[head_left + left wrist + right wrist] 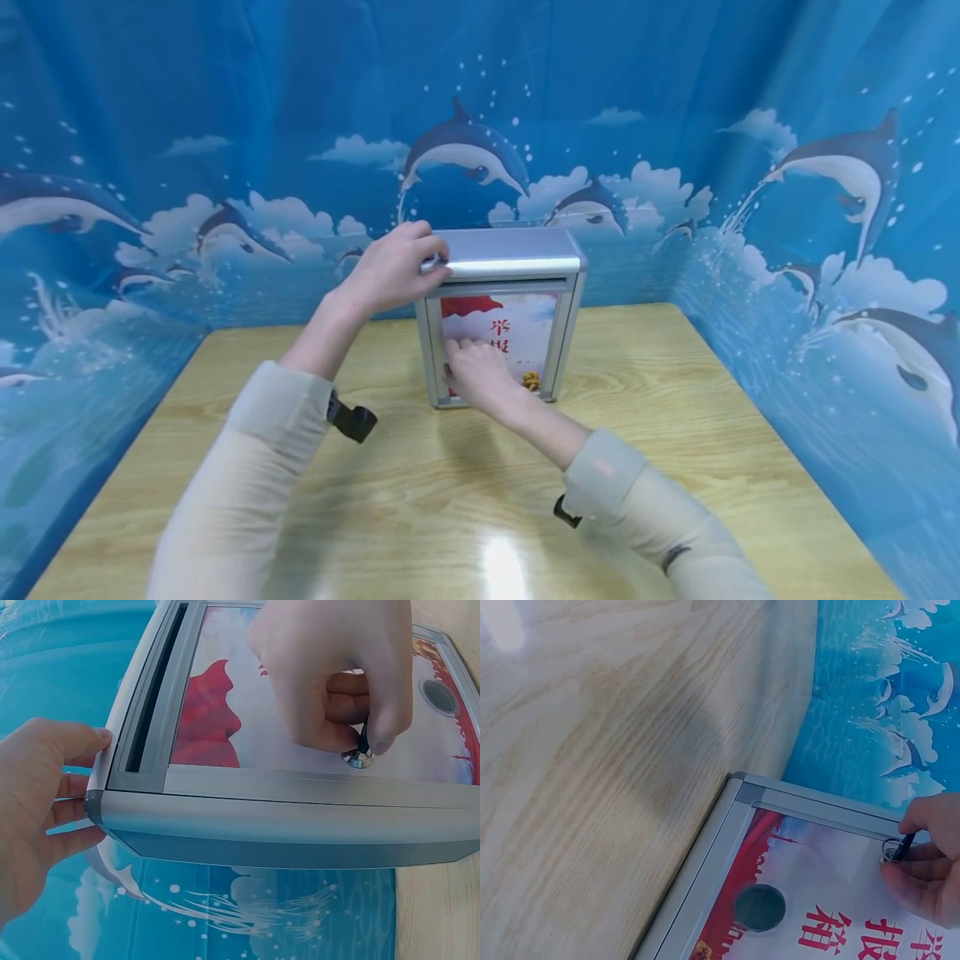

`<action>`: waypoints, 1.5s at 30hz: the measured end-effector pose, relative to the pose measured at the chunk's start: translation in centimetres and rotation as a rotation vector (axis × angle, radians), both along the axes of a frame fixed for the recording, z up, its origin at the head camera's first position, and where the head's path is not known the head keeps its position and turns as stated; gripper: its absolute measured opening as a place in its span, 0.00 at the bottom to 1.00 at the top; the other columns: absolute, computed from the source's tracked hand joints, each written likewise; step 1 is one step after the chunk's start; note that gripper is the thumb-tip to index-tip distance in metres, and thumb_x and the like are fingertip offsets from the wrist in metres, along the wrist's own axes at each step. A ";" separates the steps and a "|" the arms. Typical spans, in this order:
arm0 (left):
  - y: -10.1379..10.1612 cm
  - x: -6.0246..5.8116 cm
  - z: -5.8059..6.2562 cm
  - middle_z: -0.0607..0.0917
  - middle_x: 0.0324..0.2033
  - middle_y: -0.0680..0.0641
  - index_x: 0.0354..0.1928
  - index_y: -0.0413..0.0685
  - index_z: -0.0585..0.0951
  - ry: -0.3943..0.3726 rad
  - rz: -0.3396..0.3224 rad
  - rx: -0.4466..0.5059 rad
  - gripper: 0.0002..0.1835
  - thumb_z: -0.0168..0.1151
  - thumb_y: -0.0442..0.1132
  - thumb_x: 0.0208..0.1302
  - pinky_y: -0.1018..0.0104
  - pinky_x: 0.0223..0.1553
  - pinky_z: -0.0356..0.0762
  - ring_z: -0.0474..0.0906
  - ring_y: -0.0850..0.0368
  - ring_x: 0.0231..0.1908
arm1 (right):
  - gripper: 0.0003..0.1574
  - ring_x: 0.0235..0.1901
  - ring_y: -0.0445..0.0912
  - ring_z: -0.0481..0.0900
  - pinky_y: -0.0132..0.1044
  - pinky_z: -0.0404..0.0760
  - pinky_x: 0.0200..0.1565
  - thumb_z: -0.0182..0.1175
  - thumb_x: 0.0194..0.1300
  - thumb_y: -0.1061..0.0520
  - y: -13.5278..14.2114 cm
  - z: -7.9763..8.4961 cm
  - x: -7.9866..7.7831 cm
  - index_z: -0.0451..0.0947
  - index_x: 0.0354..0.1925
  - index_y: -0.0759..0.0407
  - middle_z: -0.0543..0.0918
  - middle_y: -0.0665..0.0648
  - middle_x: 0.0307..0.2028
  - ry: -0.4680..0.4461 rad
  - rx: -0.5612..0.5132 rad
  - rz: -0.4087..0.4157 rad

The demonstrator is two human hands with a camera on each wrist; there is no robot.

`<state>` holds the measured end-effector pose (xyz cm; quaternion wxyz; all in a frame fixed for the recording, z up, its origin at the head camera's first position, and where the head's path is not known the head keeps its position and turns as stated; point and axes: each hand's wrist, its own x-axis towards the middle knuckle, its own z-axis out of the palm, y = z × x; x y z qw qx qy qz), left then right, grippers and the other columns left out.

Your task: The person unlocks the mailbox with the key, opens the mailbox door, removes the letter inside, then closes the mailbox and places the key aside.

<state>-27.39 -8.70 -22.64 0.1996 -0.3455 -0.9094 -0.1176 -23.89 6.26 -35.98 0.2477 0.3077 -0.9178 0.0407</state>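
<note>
A silver metal-framed suggestion box (517,246) stands upright on the table, with red Chinese characters on its front panel and a slot (156,690) near its top. My left hand (397,267) grips the box's upper left corner, thumb on the front edge and fingers over the top. At the left side of the front panel, my right hand (480,371) pinches a small key with a black head (905,846). The key's tip is at the round silver lock (358,759); how deep it sits is hidden. A ring hangs by the key in the right wrist view.
The light wood table (622,492) reaches to blue dolphin-print curtains (300,133) at the back and both sides. A dark round disc (760,907) is on the lower front panel. Dark wrist-worn devices (352,421) sit on both forearms.
</note>
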 end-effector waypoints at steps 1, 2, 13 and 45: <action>0.0 0.0 0.0 0.76 0.34 0.47 0.40 0.45 0.81 -0.003 0.003 -0.001 0.09 0.61 0.42 0.61 0.61 0.37 0.71 0.69 0.52 0.35 | 0.09 0.17 0.45 0.70 0.33 0.70 0.17 0.62 0.55 0.59 -0.1 -0.1 0.0 0.72 0.24 0.61 0.73 0.54 0.19 0.009 -0.013 0.002; 0.0 0.0 0.0 0.76 0.34 0.47 0.40 0.45 0.81 -0.005 0.006 -0.002 0.09 0.61 0.42 0.61 0.61 0.37 0.71 0.69 0.52 0.35 | 0.09 0.16 0.45 0.71 0.34 0.71 0.17 0.62 0.53 0.60 -0.2 -0.2 0.0 0.71 0.24 0.61 0.73 0.54 0.18 0.024 -0.029 0.004; 0.1 0.0 -0.2 0.75 0.33 0.47 0.40 0.45 0.81 0.002 0.024 -0.009 0.09 0.61 0.41 0.61 0.62 0.35 0.70 0.68 0.52 0.34 | 0.11 0.15 0.49 0.74 0.39 0.73 0.14 0.63 0.51 0.61 -0.7 -0.7 0.4 0.68 0.23 0.62 0.73 0.56 0.15 0.052 -0.083 -0.037; 0.2 0.1 -0.2 0.75 0.33 0.47 0.39 0.45 0.81 0.031 0.012 -0.009 0.08 0.61 0.41 0.61 0.62 0.33 0.69 0.68 0.52 0.33 | 0.09 0.18 0.41 0.76 0.33 0.75 0.22 0.60 0.58 0.58 0.8 -1.5 -0.3 0.76 0.32 0.65 0.80 0.54 0.21 -0.599 -0.838 -0.043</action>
